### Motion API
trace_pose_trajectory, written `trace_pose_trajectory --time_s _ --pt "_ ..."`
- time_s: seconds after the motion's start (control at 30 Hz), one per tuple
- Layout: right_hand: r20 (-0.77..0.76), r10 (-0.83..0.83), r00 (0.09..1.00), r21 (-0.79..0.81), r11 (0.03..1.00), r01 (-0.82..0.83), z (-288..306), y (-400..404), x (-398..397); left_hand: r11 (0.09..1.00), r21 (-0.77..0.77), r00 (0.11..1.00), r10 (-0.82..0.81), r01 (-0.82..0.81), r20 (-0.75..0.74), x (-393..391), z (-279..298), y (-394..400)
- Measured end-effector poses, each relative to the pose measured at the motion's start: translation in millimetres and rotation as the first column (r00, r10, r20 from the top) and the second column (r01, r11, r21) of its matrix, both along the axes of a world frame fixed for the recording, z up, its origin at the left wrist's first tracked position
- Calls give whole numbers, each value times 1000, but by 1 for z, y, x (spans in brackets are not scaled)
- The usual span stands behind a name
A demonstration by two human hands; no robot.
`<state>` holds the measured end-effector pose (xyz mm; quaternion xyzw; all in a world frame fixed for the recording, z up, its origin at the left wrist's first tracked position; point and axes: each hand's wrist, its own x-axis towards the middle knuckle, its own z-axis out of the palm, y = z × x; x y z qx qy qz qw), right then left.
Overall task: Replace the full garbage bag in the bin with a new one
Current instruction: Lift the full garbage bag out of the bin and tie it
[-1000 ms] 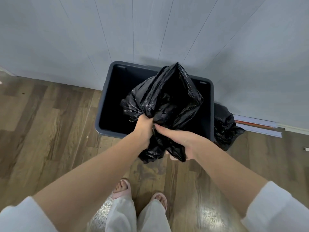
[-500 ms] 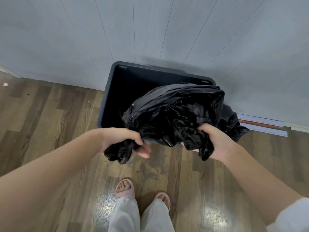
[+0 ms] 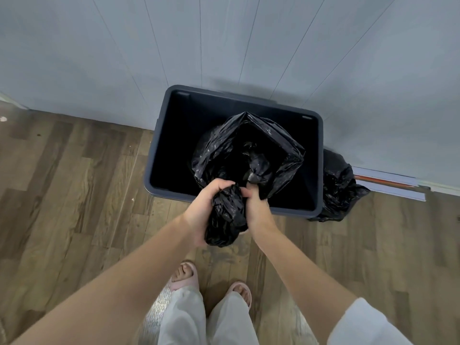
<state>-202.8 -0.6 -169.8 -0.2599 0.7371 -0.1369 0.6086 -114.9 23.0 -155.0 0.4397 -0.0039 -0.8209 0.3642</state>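
Hands (image 3: 229, 207) rejoined, new bag (image 3: 249, 155) over bin (image 3: 159, 155)

Open mouth of the dark grey rectangular plastic bin (image 3: 159, 155), standing on the wood-plank floor (image 3: 64, 195) against the pale panelled wall (image 3: 224, 46). Left half of the cavity clear and dark; middle and right taken up by the ballooned black plastic garbage bag (image 3: 281, 148) gathered at the near rim between left hand (image 3: 204, 207) and right hand (image 3: 256, 207). Right flank blocked by a full, crumpled black bag (image 3: 341, 185) touching the bin's side, with flat white boards (image 3: 388, 183) along the wall beyond. Broad bare floor to the left. Near side hemmed by feet in pink slippers (image 3: 185, 277).
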Motion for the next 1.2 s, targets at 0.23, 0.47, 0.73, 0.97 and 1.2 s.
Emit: trace_pose_trajectory --time_s 0.23,0.47,0.73,0.97,1.2 --pt "288 381 878 211 870 -446 29 -9 -31 969 21 963 -245 244 110 17 -8 3" --pt "-445 642 625 -533 371 -760 106 -46 -48 946 -41 940 -315 323 129 33 -7 -2" --pt "-301 950 -79 -7 -85 -996 49 -88 12 940 -82 940 -320 331 115 60 -7 1" --pt "-442 897 7 -191 -86 -978 43 -64 26 835 -277 867 -498 476 -12 76 -8 -1" --pt "-81 994 69 31 72 -997 45 -55 35 733 -333 786 -617 593 41 80 -3 0"
